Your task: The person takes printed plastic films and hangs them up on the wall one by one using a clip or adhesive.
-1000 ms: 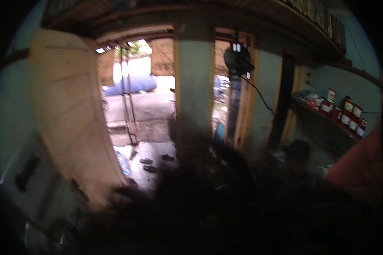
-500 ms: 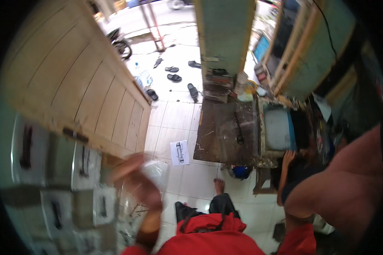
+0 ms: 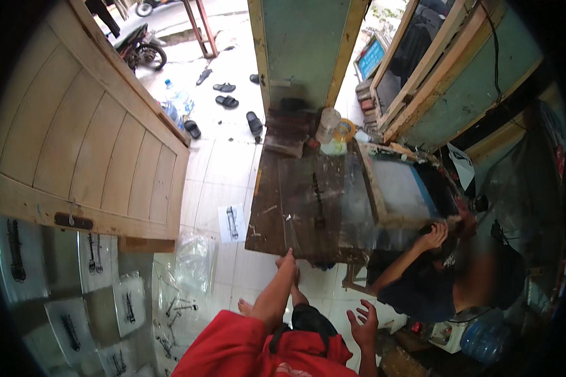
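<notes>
Clear plastic sheet bearing a slender black figure point(image 3: 319, 200), flat on scuffed brown tabletop point(image 3: 265, 234); long axis near-to-far, thicker end nearest. Left hand point(image 3: 287, 259) at table edge, grip indiscernible; right hand point(image 3: 363, 322) empty, fingers spread.

Table point(image 3: 277, 182) stands between door point(image 3: 82, 144) and co-worker point(image 3: 421, 292).
Door is left, co-worker right. Frame point(image 3: 372, 191) lies on table's right part; tape roll point(image 3: 344, 131) sits beyond it, to the left. Sheet point(image 3: 232, 230) lies on floor point(image 3: 210, 169) between door and table. Left hand point(image 3: 287, 257) is at table's near edge.
</notes>
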Action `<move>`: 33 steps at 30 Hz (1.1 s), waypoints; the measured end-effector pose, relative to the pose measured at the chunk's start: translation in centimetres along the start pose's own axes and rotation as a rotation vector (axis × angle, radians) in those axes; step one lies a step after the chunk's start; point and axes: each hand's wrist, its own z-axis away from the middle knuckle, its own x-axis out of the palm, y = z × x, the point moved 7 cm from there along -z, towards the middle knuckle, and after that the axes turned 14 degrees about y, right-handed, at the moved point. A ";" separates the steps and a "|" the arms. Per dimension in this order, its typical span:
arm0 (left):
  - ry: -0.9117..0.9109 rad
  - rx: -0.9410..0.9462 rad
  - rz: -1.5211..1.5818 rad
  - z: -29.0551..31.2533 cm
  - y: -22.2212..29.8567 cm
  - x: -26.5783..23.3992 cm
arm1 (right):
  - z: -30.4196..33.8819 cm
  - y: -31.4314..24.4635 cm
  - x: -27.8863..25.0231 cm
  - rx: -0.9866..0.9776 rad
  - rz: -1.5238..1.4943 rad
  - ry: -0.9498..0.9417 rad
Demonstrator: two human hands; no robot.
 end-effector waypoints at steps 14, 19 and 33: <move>0.165 1.335 0.190 21.3 18.1 -38.0 | -10.6 -18.9 27.3 -0.801 -0.099 -0.245; 0.417 1.352 0.249 23.3 15.1 -56.9 | -3.4 -21.9 46.7 -0.404 0.081 -1.392; 0.959 0.857 0.915 4.9 -7.0 -85.0 | 40.7 -31.4 47.4 -1.362 -0.217 -1.173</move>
